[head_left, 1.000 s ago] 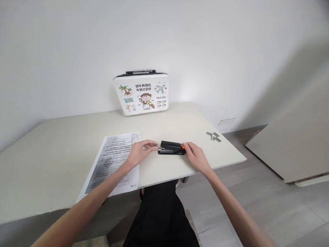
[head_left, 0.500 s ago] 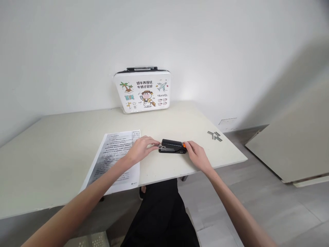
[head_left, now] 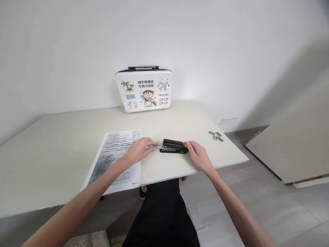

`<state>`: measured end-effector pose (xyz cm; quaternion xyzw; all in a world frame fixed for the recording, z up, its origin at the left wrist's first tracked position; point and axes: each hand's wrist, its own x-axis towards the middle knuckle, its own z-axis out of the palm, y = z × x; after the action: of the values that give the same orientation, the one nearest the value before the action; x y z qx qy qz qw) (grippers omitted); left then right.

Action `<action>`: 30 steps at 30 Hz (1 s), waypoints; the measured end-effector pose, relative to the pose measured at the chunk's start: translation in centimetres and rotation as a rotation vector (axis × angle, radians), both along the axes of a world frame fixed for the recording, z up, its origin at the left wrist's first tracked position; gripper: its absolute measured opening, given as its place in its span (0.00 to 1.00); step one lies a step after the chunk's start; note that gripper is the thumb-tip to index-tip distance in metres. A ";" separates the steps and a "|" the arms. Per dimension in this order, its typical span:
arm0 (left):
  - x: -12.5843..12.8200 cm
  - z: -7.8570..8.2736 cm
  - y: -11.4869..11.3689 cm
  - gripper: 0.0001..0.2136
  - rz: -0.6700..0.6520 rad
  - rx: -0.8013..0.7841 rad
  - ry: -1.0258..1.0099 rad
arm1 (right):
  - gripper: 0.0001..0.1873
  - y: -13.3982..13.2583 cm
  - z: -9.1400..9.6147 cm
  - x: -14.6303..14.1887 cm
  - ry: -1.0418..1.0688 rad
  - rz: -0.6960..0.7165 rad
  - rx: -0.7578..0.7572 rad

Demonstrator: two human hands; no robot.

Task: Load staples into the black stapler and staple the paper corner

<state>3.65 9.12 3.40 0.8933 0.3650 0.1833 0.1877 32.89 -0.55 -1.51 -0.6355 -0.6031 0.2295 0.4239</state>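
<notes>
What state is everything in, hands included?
Stapler: base down, front gaping
Metal piece: jutting from the stapler's front
Left hand: pinching the metal piece
Right hand: holding the stapler's orange end
Paper: flat, printed, partly hidden
Staple strips: loose, clustered
Case: shut, upright

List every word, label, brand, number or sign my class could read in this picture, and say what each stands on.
"奶牛养得好, 牛奶才会好": front of the white case, in two lines.
"TRAVEL": same case, right side of the front.
Tiny lettering among the case's drawings: too small to read surely.
Printed sheet: rows of text and a bottom-corner mark, too small and blurred.
Black stapler: a tiny pale mark, unreadable.
</notes>
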 end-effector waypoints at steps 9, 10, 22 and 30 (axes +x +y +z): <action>-1.6 0.3 -1.7 0.15 -0.030 -0.131 -0.079 | 0.24 -0.4 0.3 0.0 -0.025 0.145 0.042; -1.7 0.4 -2.0 0.16 -0.064 -0.146 -0.083 | 0.25 -0.5 0.4 0.1 -0.032 0.178 0.040; 2.0 -0.1 -0.3 0.18 -0.238 -0.308 -0.102 | 0.23 -0.7 0.4 0.8 -0.025 0.256 -0.038; 2.4 -0.7 0.1 0.20 -0.237 -0.285 -0.046 | 0.24 -0.8 0.3 0.7 -0.003 0.241 -0.065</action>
<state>6.09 9.21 2.65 0.8900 0.2749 0.1264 0.3411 33.59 -1.38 -1.19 -0.5723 -0.6677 0.2973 0.3717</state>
